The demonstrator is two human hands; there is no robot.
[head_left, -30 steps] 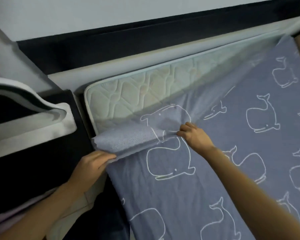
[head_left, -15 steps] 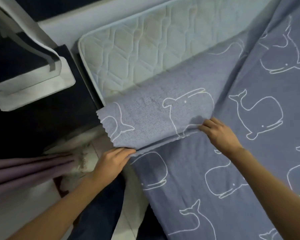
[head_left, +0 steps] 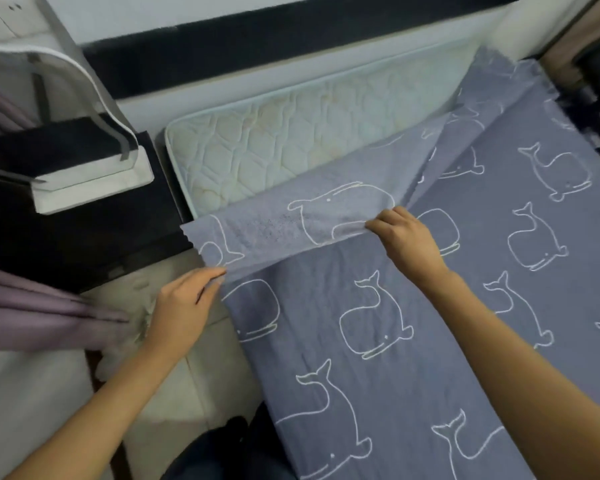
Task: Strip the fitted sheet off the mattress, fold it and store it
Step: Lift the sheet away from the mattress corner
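The left hand pinches the folded-back edge of the blue whale-print sheet at the bed's near corner, while the right hand grips the same fold farther along. The turned-over flap lies on the spread sheet and bares the quilted mattress at the corner. A purple curtain hangs left.

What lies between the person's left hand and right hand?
In the head view, only the turned-back edge of the blue-grey whale-print fitted sheet spans from left hand to right hand; both pinch it.
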